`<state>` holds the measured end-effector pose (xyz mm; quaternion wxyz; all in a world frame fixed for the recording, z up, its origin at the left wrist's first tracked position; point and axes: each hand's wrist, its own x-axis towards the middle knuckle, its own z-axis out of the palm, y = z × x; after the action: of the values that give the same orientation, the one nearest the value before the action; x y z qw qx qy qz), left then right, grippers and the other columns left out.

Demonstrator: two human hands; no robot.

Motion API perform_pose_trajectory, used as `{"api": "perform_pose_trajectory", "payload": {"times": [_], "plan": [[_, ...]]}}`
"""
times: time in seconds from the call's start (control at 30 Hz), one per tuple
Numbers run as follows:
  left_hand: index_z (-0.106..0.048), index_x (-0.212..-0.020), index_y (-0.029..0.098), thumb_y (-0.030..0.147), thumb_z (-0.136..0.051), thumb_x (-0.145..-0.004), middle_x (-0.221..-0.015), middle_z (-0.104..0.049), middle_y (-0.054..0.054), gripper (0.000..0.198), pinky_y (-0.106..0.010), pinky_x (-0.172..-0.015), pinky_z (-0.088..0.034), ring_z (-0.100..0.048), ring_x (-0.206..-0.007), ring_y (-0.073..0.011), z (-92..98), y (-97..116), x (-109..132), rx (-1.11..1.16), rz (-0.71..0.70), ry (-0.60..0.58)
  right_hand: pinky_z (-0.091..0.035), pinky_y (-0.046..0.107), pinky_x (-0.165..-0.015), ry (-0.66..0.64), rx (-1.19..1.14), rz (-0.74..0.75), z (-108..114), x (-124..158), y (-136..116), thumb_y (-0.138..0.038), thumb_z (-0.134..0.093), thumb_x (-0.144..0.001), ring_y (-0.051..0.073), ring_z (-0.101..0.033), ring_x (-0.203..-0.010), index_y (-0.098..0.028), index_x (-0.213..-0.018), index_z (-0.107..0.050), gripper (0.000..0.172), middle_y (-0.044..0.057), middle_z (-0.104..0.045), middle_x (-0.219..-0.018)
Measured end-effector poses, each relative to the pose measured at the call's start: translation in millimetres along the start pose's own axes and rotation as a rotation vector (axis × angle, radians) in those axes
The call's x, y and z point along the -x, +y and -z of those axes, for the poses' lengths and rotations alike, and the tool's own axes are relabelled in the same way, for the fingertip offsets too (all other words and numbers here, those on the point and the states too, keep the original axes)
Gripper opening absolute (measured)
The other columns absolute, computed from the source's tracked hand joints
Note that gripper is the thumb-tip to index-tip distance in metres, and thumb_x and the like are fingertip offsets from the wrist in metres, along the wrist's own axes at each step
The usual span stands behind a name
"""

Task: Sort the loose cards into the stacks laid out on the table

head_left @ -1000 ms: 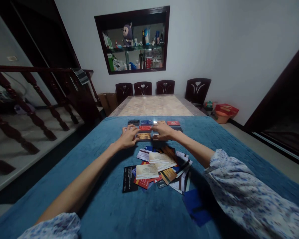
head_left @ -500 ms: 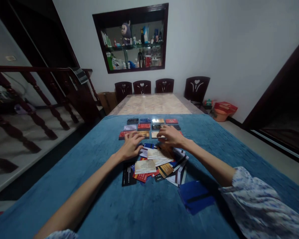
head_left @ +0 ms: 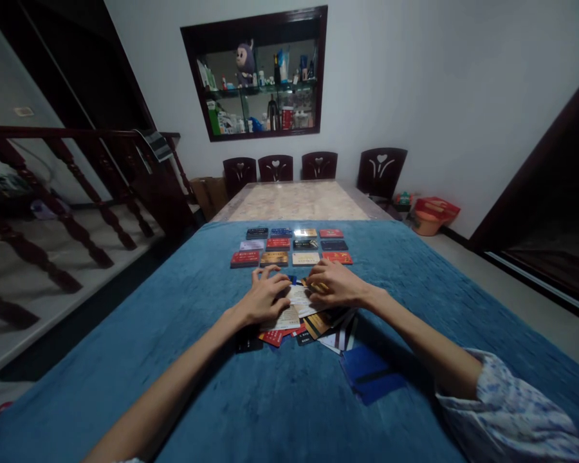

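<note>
A loose pile of plastic cards (head_left: 296, 321) in white, gold, red and black lies on the blue cloth. My left hand (head_left: 266, 296) rests on the pile's left side, fingers apart and bent over cream cards. Opposite it, my right hand (head_left: 336, 284) is palm down over the right side, its bent fingers spread on a gold card and cream ones. Both hands cover part of the pile. Beyond them stand neat card stacks in three rows, among them a gold stack (head_left: 274, 258), a cream stack (head_left: 305, 258) and a red stack (head_left: 337, 257).
Several blue cards (head_left: 372, 373) lie fanned out at the pile's near right. The blue cloth (head_left: 197, 392) covers the near part of the table, with a pale tabletop (head_left: 299, 200) behind. Dark chairs (head_left: 276, 168) line the far end. A wooden railing (head_left: 58, 212) runs along the left.
Both hands have come down and nearer, from beside the front row of stacks onto the loose pile. The front-row stacks now show fully. A blurred gold card under my right hand is now still.
</note>
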<state>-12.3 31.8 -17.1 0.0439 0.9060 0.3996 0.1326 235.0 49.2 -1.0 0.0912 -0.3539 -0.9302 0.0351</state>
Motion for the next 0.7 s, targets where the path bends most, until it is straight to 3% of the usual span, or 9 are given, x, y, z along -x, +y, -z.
{"api": "perform_pose_trajectory", "payload": {"times": [0.23, 0.53, 0.7], "plan": [[-0.068, -0.109, 0.024, 0.027, -0.058, -0.088, -0.125, -0.065, -0.008, 0.024, -0.059, -0.110, -0.023, -0.037, -0.134, -0.0347, -5.4, 4.2, 3.3, 0.045, -0.012, -0.018, -0.037, 0.036, -0.081, -0.067, 0.017, -0.023, -2.8, 1.1, -6.7, -0.041, -0.070, -0.082, 0.029, -0.051, -0.107, -0.023, -0.100, -0.072, 0.026, 0.009, -0.068, -0.111], [-0.070, -0.106, 0.023, 0.026, -0.059, -0.087, -0.121, -0.067, -0.009, 0.022, -0.057, -0.109, -0.029, -0.038, -0.134, -0.0333, -8.1, 4.1, 4.3, 0.062, -0.004, -0.020, -0.040, 0.035, -0.079, -0.108, 0.020, -0.042, -6.6, 1.2, -6.8, -0.037, -0.073, -0.079, 0.029, -0.050, -0.108, -0.025, -0.108, -0.072, 0.031, 0.009, -0.066, -0.115], [-0.068, -0.109, 0.023, 0.026, -0.053, -0.094, -0.120, -0.068, -0.009, 0.022, -0.055, -0.108, -0.029, -0.040, -0.133, -0.0316, -7.0, 4.9, 7.1, -0.001, -0.113, -0.006, -0.040, 0.036, -0.081, -0.085, 0.007, 0.037, -10.1, 0.8, -1.0, -0.037, -0.069, -0.082, 0.027, -0.051, -0.102, -0.023, -0.103, -0.073, 0.024, 0.010, -0.067, -0.107]]}}
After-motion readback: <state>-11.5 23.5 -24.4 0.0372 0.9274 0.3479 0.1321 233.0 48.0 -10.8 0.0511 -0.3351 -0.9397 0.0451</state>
